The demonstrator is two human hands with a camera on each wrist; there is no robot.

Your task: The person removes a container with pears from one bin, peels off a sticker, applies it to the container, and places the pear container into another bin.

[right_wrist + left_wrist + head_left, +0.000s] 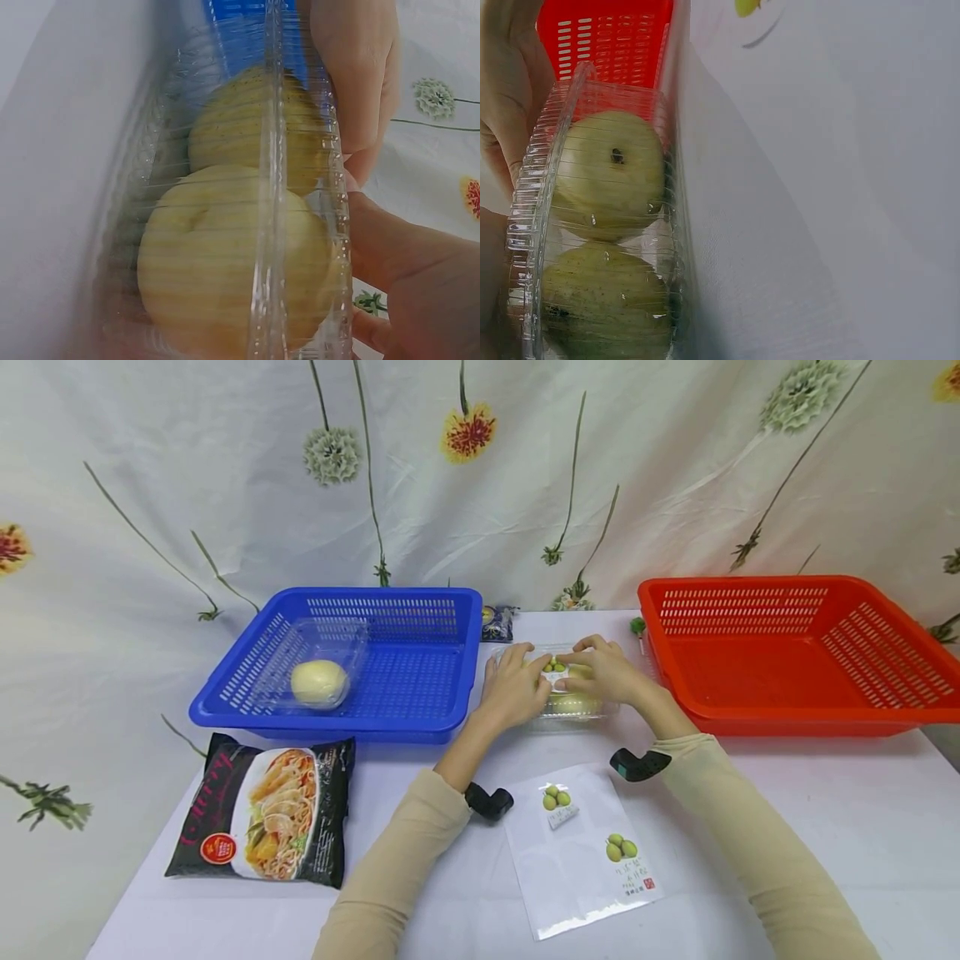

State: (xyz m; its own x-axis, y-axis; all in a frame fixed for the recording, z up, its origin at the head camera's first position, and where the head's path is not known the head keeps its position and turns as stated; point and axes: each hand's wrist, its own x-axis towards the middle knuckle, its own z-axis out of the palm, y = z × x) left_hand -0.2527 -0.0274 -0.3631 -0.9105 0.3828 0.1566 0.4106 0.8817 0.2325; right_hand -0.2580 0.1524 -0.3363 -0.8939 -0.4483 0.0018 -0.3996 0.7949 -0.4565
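Observation:
A clear plastic clamshell box holds pale yellow-green round fruits, two of them visible from the side in each wrist view. On its lid lies a small label printed with green fruits. My left hand rests on the lid's left part, fingers bent and their tips at the label. From the other side, my right hand touches the lid with fingers and thumb spread around the label's right edge. The box appears closed and sits flat on the white table.
A blue basket at left holds an open clear box with one pale fruit. A red basket stands right. Nearer lie a black noodle packet and a pale sheet with fruit prints. A small dark packet lies behind.

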